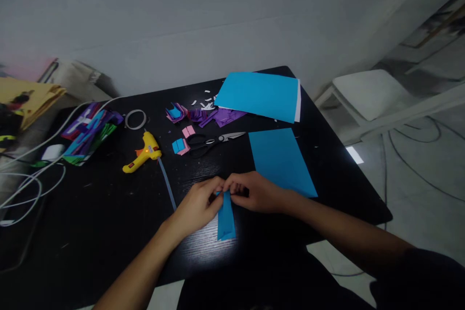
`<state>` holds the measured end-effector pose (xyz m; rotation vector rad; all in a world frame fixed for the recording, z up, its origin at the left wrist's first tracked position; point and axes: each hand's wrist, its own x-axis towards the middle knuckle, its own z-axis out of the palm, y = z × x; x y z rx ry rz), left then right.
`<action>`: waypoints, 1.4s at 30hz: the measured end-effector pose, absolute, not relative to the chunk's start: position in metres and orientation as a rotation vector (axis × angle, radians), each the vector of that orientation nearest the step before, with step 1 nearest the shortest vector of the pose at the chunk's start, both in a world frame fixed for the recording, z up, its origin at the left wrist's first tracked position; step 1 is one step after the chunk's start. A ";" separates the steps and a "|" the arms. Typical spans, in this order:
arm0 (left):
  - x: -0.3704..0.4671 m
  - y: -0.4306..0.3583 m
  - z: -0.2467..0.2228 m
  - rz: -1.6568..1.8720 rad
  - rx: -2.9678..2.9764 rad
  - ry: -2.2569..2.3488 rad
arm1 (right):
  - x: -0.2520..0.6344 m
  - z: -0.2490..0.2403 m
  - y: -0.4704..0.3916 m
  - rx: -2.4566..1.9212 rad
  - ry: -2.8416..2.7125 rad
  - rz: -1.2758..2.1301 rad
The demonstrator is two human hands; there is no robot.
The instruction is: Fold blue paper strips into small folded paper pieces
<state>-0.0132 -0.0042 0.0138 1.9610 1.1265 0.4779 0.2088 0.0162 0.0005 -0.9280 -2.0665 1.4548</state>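
Note:
A narrow folded strip of blue paper [226, 220] lies near the table's front edge, its far end pinched between both hands. My left hand [203, 203] grips that end from the left, fingers closed. From the right, my right hand [252, 193] holds the same end, its fingers bent and the fingertips meeting those of the left. A flat blue sheet [281, 160] lies under or beside my right wrist. Beyond the hands are black-handled scissors [214, 141] and small folded pink and blue pieces [180, 146].
A yellow glue gun [146, 152] with a glue stick, a tape ring [135, 119] and coloured paper bundles [90, 131] are on the left. Purple scraps [225, 116] and stacked blue sheets [259, 94] are at the back. White cables [36, 179] cross the left side.

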 end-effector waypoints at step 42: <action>-0.018 -0.004 0.018 0.465 2.012 1.097 | 0.208 0.002 0.012 -0.908 -2.143 1.365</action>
